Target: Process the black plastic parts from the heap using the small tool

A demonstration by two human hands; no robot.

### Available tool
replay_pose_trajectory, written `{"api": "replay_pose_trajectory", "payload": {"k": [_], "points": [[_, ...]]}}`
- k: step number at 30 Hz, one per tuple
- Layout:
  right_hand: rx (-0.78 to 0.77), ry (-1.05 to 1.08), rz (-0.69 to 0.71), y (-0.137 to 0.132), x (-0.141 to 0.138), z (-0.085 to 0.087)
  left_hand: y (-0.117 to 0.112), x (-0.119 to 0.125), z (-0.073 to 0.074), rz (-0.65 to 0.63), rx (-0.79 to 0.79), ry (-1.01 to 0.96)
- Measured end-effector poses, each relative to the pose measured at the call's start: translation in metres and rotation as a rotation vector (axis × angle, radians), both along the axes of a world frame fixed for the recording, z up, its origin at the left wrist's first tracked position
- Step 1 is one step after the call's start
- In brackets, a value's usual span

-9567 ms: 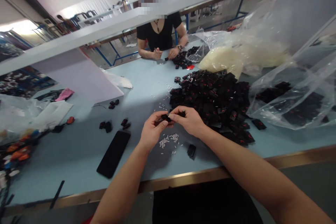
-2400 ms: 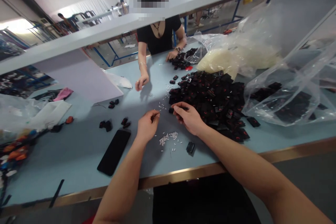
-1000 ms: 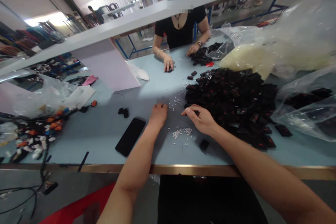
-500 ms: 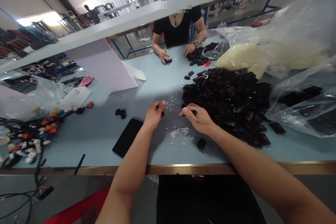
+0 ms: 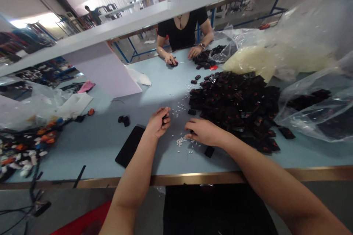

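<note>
While the left hand (image 5: 157,122) curls shut around a small black piece (image 5: 165,117), mostly hidden so that its long axis cannot be told, the right hand (image 5: 203,132) lies open and palm-down at lower centre, just beside a heap of black pieces (image 5: 234,110) with red marks. White plastic bits (image 5: 181,141) lie between the hands; a clear bag (image 5: 303,125) at right holds more black pieces (image 5: 307,101).

Bare left hand (image 5: 157,123), bare right hand (image 5: 204,132), 2 bare forearms (image 5: 264,165), plain black clothing (image 5: 217,209) below.
</note>
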State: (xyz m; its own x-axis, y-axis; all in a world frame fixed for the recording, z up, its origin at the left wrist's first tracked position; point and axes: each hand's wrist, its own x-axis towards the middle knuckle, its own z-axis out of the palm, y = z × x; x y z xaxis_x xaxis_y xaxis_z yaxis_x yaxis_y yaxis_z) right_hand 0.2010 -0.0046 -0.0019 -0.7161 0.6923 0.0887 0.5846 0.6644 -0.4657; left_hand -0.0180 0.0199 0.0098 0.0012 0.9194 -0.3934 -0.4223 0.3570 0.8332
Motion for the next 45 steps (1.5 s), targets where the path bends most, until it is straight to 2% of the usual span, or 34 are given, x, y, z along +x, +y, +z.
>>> {"api": "replay_pose_trajectory", "payload": {"k": [3, 6, 11, 23, 29, 34, 37, 41, 45], "points": [[0.03, -0.187, 0.036, 0.001, 0.003, 0.003, -0.002, 0.003, 0.0, -0.016, 0.023, 0.035], [0.004, -0.243, 0.031, 0.002, 0.004, 0.001, -0.002, 0.005, -0.004, -0.022, 0.053, 0.051], [-0.021, -0.237, 0.037, 0.001, 0.002, -0.002, -0.001, 0.006, -0.009, -0.026, 0.076, 0.074], [-0.111, -0.169, 0.056, 0.001, 0.005, -0.005, -0.007, 0.012, 0.001, -0.078, 0.12, 0.068], [-0.129, -0.136, 0.049, 0.0, 0.003, 0.0, -0.009, 0.014, 0.002, -0.078, 0.119, 0.069], [-0.214, 0.005, 0.029, 0.004, 0.004, 0.0, -0.012, 0.013, 0.001, -0.156, 0.151, 0.065], [-0.305, 0.184, 0.004, 0.005, 0.004, -0.002, -0.012, 0.013, -0.001, -0.191, 0.17, 0.074], [-0.388, 0.483, -0.107, 0.007, 0.004, -0.001, -0.011, 0.016, -0.004, -0.194, 0.192, 0.107], [-0.423, 0.708, -0.25, 0.009, 0.005, 0.004, -0.012, 0.019, -0.007, -0.199, 0.28, 0.18]]}}
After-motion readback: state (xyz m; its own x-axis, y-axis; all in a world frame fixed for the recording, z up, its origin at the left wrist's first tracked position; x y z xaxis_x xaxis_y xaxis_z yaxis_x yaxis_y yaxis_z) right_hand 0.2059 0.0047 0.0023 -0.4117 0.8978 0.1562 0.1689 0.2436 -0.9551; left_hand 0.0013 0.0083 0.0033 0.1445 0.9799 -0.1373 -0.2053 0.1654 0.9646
